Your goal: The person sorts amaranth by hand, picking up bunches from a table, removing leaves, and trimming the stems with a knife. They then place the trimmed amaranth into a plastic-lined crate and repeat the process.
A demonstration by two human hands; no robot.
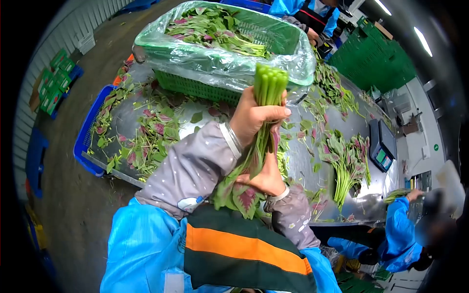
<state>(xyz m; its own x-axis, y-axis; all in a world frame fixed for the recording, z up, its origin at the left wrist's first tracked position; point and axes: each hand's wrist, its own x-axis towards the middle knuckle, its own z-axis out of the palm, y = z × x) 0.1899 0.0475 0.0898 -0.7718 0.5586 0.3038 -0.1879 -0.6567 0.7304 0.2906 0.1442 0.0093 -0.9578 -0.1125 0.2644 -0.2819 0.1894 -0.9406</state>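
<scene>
A bunch of leafy greens (271, 83) is held upright over the metal table, cut stems up and red-green leaves hanging down. My left hand (256, 117) wraps round the stems just under their cut ends. Lower down, my right hand (266, 177) is closed round the leafy part, its fingers partly hidden behind the leaves. Just beyond the bunch stands a green crate (195, 87) lined with clear plastic, with more greens (215, 31) inside.
Loose leaves (151, 127) litter the metal table (300, 166). Another bunch (344, 163) lies right, beside a scale (382, 145). A blue crate (90, 134) sits at the left edge. Co-workers stand at the far side (317, 17) and lower right (400, 234). Green crates (373, 58) are stacked behind.
</scene>
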